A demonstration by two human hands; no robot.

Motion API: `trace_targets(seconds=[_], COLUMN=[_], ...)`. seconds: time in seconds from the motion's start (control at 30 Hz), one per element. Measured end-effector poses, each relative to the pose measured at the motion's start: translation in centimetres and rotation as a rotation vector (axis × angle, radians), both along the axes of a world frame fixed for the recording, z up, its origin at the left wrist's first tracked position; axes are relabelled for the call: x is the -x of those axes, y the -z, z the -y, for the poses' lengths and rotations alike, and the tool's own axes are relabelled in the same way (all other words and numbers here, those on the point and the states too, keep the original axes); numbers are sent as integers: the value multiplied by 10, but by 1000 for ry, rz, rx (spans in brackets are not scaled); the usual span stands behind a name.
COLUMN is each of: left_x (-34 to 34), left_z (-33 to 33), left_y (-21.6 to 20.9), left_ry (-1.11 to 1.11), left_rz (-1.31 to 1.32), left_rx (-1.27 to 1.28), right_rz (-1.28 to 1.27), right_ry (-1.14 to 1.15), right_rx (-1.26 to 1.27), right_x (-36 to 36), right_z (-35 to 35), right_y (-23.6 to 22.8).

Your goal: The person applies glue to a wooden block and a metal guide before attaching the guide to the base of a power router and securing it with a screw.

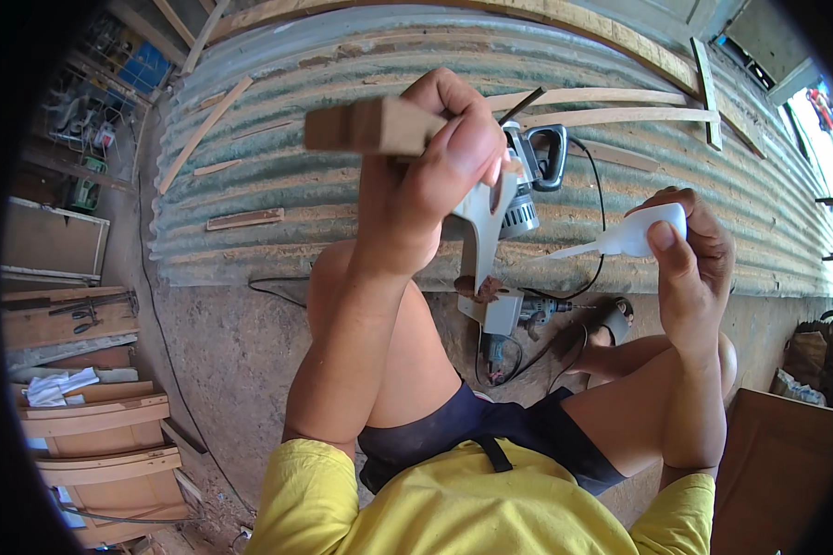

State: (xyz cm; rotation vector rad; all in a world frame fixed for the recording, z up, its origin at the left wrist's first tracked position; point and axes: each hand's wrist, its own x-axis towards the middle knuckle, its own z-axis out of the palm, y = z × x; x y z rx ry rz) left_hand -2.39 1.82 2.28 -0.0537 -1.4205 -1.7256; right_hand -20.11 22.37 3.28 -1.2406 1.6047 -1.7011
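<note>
My left hand point(444, 157) is closed around a wooden piece point(370, 126) whose blunt end points left. Below the same hand hangs a curved, pale grey part point(481, 227), with a ragged brown patch point(484, 289) at its lower end. How the wood and the grey part join is hidden by my fingers. In my right hand point(690, 273) is a white squeeze bottle point(639, 233), pinched between thumb and fingers. Its thin nozzle points left toward the grey part, with a gap between them.
Corrugated metal sheeting point(324, 203) spreads ahead, with wooden strips point(602, 117) on it. A corded power tool point(525, 180) lies beyond my left hand. On the floor are a drill point(539, 310) and cables. Wooden panels point(97, 416) stand at left; a brown board point(787, 472) at right.
</note>
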Motion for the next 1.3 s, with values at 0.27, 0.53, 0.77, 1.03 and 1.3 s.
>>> trace_targets(seconds=[0.27,0.53,0.77,1.03,1.3], left_x=[1,-7,-17,-103,-142], left_z=[-5,3,32,87,149], left_y=[-9,1,21,61,136], left_ry=[-512,-469,-670,-802,-822], left_rz=[555,662,574,567,691], left_rx=[-98,-64,-154,-735,-1156], right_rz=[16,43,14,64,296], right_ry=[93,31,141,236,263], right_rx=[2,10,94,237,304], right_x=[6,12,21,52,79], right_z=[-2,-7,-12,-39,-47], right_y=[2,0,-13,-24,-19])
